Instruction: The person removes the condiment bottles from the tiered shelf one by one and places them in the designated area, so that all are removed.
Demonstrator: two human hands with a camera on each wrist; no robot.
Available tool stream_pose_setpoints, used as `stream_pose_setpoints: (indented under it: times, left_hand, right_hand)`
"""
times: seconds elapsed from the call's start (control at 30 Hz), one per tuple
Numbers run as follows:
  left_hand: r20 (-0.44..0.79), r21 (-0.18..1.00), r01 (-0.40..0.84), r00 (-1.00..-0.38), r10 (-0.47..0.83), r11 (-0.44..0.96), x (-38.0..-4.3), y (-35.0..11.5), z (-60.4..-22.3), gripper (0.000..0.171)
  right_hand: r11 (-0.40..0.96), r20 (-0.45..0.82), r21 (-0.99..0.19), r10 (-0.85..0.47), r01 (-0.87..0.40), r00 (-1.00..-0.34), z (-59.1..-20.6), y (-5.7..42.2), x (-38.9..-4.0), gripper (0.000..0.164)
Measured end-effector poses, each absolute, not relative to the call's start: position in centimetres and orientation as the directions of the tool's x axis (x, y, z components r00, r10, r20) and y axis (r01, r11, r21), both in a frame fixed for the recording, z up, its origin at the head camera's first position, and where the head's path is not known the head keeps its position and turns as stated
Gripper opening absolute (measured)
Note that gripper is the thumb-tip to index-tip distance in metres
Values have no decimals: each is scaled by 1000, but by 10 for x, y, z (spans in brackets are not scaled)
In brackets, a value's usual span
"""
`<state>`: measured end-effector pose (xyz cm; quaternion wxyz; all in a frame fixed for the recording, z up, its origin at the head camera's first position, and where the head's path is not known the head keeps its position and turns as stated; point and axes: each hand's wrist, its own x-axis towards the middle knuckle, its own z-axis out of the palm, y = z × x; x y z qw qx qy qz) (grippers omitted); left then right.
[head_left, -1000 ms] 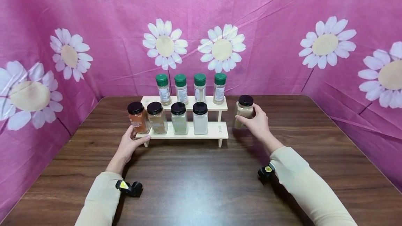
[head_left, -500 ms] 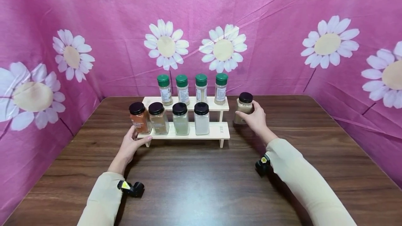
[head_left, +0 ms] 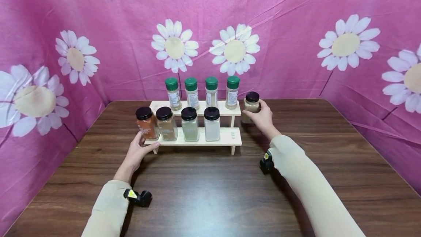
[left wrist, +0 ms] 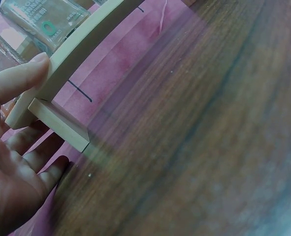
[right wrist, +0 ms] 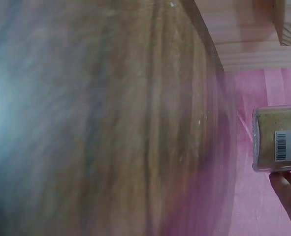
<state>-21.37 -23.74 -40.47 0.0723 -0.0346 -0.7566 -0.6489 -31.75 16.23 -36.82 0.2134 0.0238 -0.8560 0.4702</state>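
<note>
Pink daisy cloth (head_left: pixel 204 6) backs the brown tabletop (head_left: pixel 204 185); left hand (head_left: pixel 134 154) grips the rack (head_left: pixel 225 136), right hand (head_left: pixel 264 118) a jar (head_left: pixel 251 105).

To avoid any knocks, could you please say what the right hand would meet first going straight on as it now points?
The right hand, its jar leading, would probably meet the rightmost green-capped bottle first, or perhaps the upper shelf's end; depth is unclear.

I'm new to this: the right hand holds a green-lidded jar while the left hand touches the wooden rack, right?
No: the jar in the right hand has a black lid, not green, the head view shows. The left hand does touch the rack.
</note>
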Motion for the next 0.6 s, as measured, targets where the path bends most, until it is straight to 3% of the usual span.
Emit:
stream_pose_setpoints:
  times: [0.37,0.6]
  left_hand:
    - [235,966,232,-972,-10,116,-211,-237,-406,63]
    - [139,980,131,-989,-43,151,-213,-237,-403,65]
  right_hand:
    - [562,340,-805,176,-189,-924,-375,157,-331,56]
    - [568,341,-800,169,-192,-925,-379,152,-338,54]
